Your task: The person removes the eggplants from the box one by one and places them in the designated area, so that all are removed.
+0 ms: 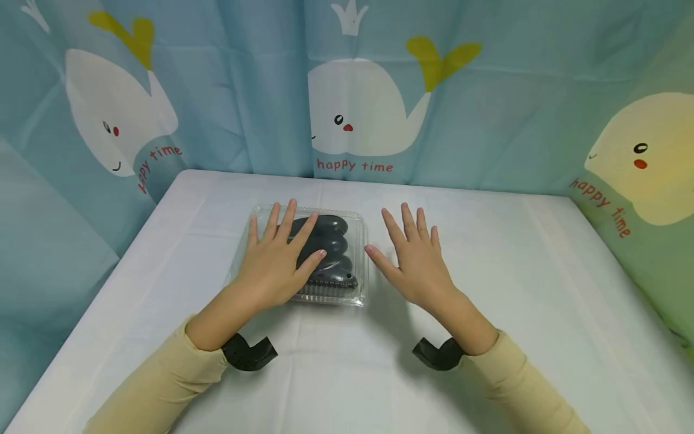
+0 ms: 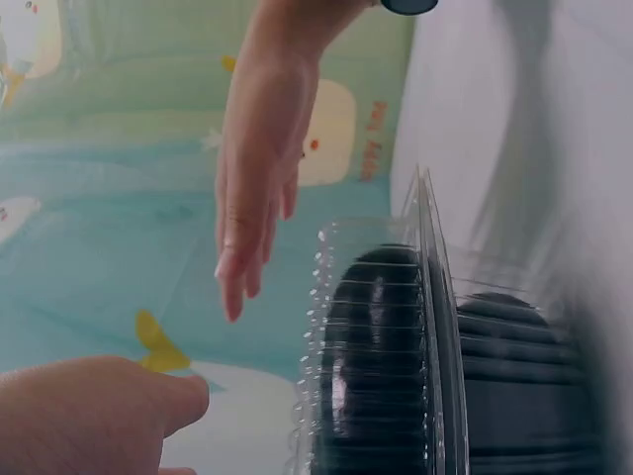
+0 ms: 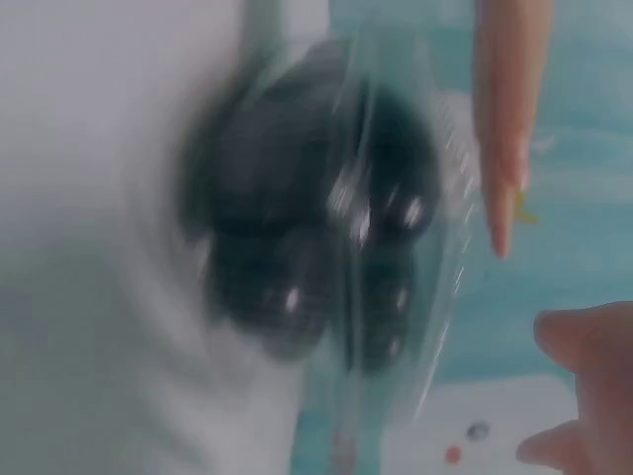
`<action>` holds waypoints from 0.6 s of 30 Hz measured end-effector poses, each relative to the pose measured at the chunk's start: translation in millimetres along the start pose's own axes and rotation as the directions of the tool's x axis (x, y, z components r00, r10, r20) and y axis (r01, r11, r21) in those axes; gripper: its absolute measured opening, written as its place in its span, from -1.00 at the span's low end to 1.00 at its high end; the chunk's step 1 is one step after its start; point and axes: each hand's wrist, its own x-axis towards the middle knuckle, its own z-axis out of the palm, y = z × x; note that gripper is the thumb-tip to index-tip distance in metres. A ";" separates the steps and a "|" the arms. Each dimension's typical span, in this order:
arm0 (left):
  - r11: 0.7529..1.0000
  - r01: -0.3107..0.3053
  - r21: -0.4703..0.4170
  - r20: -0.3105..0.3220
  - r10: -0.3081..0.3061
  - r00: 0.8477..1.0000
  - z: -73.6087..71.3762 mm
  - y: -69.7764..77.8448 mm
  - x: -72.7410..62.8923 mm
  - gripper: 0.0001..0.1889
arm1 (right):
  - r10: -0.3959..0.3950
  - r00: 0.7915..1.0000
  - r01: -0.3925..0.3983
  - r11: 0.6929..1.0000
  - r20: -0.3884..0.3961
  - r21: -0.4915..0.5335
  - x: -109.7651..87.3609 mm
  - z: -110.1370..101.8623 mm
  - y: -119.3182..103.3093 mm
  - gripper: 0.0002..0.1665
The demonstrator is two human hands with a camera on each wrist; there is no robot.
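A clear plastic clamshell box [image 1: 360,232] lies on the table, with glossy dark, rounded lobes [image 1: 333,244] inside it. What these lobes belong to I cannot tell. My left hand [image 1: 273,262] hovers over the left part of the box, fingers spread, hiding some of it. To the right of the box my right hand [image 1: 420,265] is held above the table, its fingers also spread and holding nothing. In the left wrist view a gap shows between my left thumb [image 2: 109,411] and the box lid [image 2: 331,257]. The right wrist view is blurred around the box.
A white cloth covers the table [image 1: 520,289]. Behind it and at both sides hangs a blue-green curtain [image 1: 260,90] printed with whales. Black curved pieces [image 1: 249,352] stick out at both wrists, beside the beige sleeves [image 1: 168,374].
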 end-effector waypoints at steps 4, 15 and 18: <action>1.000 0.013 -0.003 -0.005 -0.013 1.000 -2.3 -2.3 -9.3 -0.30 | -0.046 0.999 0.046 0.999 -0.015 0.016 -4.8 0.4 -10.5 -0.12; 1.000 0.004 0.023 -0.065 -0.003 0.998 0.0 -15.2 -37.5 -0.29 | -0.197 0.975 0.204 0.976 -0.099 0.069 -14.9 10.7 -41.0 -0.15; 1.000 -0.002 0.018 -0.086 0.003 0.996 1.3 -19.9 -44.6 -0.29 | -0.227 0.966 0.237 0.969 -0.127 0.070 -15.3 13.4 -46.3 -0.16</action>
